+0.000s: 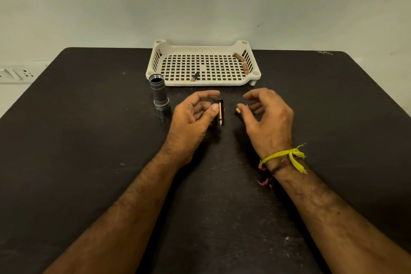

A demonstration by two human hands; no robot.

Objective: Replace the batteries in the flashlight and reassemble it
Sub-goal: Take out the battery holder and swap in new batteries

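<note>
My left hand (195, 113) grips a black battery holder (219, 113) between thumb and fingers, with a copper-coloured battery seated in its side. My right hand (264, 115) pinches a small battery (238, 111) at its fingertips, a short gap to the right of the holder. The grey metal flashlight body (159, 92) stands upright on the dark table, open threaded end up, just left of my left hand. In the cream tray (222, 82) lie one black-and-copper battery (194, 76) near the front and brown batteries (241, 61) along the right wall.
The tray sits at the table's far edge against a pale wall. A white socket strip (15, 73) lies off the table's left side. A yellow thread is tied round my right wrist. The dark table (89, 140) stretches wide on both sides of my arms.
</note>
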